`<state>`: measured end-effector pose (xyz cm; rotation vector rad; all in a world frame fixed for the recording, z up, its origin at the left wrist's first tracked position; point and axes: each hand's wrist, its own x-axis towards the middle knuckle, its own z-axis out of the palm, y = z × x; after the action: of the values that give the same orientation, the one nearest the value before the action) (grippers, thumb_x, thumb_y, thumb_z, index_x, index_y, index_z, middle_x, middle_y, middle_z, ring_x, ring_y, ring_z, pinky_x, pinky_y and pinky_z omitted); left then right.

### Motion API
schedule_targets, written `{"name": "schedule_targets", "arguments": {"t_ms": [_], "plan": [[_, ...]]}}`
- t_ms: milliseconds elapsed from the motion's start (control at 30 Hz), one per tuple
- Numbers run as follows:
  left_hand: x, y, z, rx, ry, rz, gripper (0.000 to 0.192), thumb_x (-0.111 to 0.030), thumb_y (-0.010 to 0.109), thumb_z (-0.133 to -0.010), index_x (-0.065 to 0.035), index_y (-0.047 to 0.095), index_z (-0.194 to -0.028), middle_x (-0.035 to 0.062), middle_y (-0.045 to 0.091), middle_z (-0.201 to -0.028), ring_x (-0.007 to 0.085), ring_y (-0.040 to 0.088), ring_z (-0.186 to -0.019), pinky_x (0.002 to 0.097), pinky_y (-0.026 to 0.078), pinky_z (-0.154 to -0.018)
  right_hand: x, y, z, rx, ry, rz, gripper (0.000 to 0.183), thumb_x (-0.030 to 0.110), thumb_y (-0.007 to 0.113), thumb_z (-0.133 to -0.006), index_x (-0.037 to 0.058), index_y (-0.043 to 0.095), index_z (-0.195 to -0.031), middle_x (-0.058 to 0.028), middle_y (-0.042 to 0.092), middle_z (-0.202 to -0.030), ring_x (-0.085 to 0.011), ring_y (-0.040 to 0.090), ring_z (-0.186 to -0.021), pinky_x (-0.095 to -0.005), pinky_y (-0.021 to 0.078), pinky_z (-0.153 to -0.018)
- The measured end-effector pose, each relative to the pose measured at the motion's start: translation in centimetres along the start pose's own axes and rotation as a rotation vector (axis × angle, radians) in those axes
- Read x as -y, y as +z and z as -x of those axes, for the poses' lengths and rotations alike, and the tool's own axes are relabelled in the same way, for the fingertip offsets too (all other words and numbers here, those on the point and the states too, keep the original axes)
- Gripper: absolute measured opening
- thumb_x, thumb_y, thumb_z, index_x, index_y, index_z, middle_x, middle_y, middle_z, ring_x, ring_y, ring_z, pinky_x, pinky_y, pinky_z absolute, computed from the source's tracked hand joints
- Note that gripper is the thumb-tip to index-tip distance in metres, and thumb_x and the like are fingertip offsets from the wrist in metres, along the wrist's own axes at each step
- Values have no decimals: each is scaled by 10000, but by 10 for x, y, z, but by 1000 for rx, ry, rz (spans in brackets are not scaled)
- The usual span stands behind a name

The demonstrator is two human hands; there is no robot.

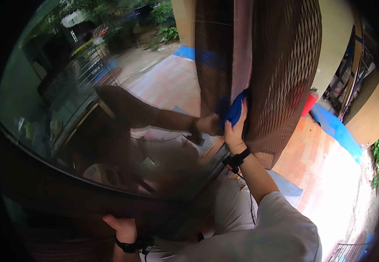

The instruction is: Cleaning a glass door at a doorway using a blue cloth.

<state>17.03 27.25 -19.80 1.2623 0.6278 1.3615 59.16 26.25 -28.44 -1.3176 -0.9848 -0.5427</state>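
A large dark reflective glass pane (163, 157) fills the left and middle of the view. My right hand (236, 129) presses a bunched blue cloth (237, 106) against it, close to its right edge. Reflected in the glass are the arm, the cloth and the yard. Just right of the cloth hangs a brown mesh curtain (278, 75). Down at the lower left, my left hand (125, 229) is at the dark ledge (88, 209) beneath the pane. Its thumb points left, its other fingers are hidden, and I see nothing held in it. Both wrists wear black bands with small devices.
Wood-patterned flooring (310, 147) lies on the right, with a blue mat (337, 131) along its edge. A red container (310, 101) stands behind the curtain, near a pale wall (337, 42). Stacked long pieces (353, 68) lean beyond it. A metal rack (347, 252) shows at lower right.
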Motion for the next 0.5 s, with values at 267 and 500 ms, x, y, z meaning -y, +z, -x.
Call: {"name": "schedule_targets", "arguments": {"t_ms": [267,500], "plan": [[1,23,-15,119,111,-26,911,-771,469,-793,-62,402,-1360,77,489,-1273,224,497,-1139,373,403,-991,-17,-3,43,74,92,45,791,235,558,-744,4,254,-1436,-254,176,-1522,-469,158,-1387,-517,117,-1138],[0,46,-27,119,271,-33,869,-690,572,-796,-45,376,-1344,94,513,-1210,248,549,-1052,397,464,-914,35,8,43,64,104,-60,782,267,565,-793,-18,246,-1448,-261,146,-1530,-444,101,-1416,-510,90,-1141]]}}
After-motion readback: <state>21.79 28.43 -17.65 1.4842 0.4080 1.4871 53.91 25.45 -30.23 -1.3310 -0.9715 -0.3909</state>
